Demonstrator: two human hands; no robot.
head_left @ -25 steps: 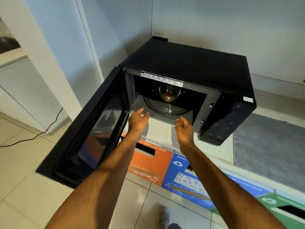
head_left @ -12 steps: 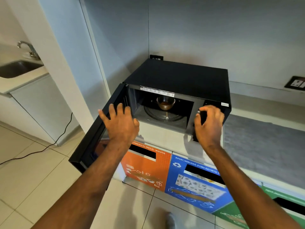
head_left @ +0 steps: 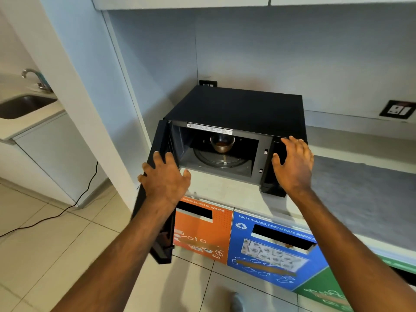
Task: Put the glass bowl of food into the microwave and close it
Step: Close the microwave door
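The black microwave (head_left: 238, 106) stands on the counter with its door (head_left: 157, 158) swung out to the left. Inside, the glass bowl of brown food (head_left: 222, 144) sits on the round turntable (head_left: 221, 159), toward the back. My left hand (head_left: 165, 179) lies flat with spread fingers against the outer face of the door near its top edge. My right hand (head_left: 292, 165) is spread over the control panel at the microwave's right front corner. Neither hand holds anything.
Orange (head_left: 202, 230), blue (head_left: 270, 251) and green (head_left: 337, 291) waste-bin fronts sit under the counter (head_left: 225, 188). A grey mat (head_left: 364, 190) covers the counter to the right. A white pillar (head_left: 74, 91) stands left of the door, with a sink (head_left: 20, 105) beyond and a cable (head_left: 67, 208) on the floor.
Both hands came out of the microwave cavity, leaving the bowl inside. The left hand went onto the door, which has swung inward somewhat; the right hand moved to the control panel.
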